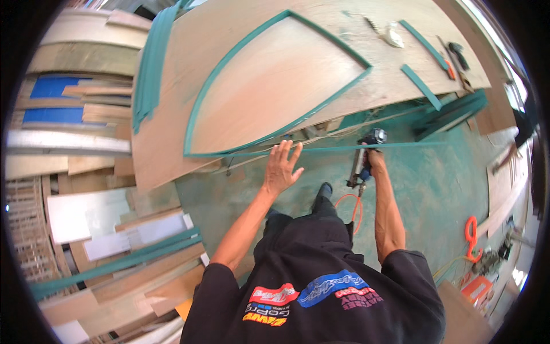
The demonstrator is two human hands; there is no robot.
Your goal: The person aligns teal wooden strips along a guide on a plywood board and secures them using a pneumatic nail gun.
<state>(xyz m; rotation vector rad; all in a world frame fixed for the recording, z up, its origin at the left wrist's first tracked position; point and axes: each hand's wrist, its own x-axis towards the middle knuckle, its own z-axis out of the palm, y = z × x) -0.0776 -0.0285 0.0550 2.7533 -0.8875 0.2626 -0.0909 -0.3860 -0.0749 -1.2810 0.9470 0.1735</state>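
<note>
My left hand (281, 167) is open at the near edge of the workbench, its fingers spread over a long thin green strip (326, 149). Whether the fingers press on the strip cannot be made out. To its right, my right hand (376, 162) is closed around the handle of a black nail gun (361, 160) with a hose attached. The strip runs from the bench's near left corner past both hands and juts out over the floor to the right. Beyond my left hand, a curved, pointed frame of green strips (215, 74) lies on the wooden bench top (163, 163).
Green strips (153, 74) are stacked at the bench's left end. Short green pieces (421, 86), a clear bag (393, 35) and hand tools (456, 54) lie at its right. An orange hose (360, 213) trails by my legs. Boards (86, 57) are piled at left.
</note>
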